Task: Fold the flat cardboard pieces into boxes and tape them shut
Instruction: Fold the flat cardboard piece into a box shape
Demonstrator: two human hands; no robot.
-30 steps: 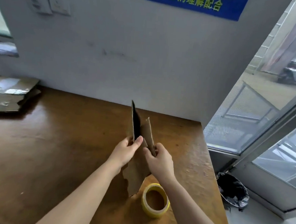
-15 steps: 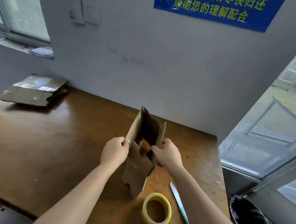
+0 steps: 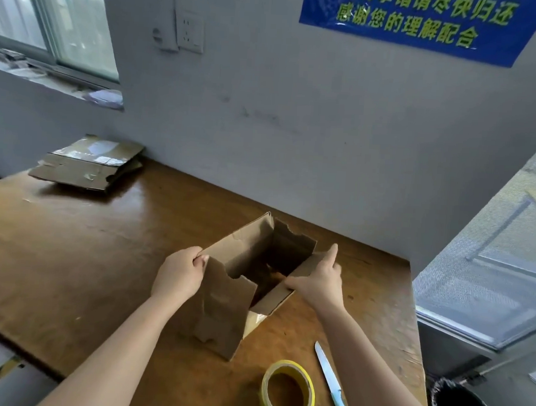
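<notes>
Cardboard box (torn flaps): left hand pinches left wall, right hand grips right wall.

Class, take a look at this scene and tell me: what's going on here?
A person is shaping a cardboard box on a wooden table. The left hand grips its near-left corner; the right hand pinches the right wall, index finger straight. The top stands open, not yet closed. A yellow tape roll and a knife lie untouched nearby, and more flat cardboard lies at the far left.
</notes>
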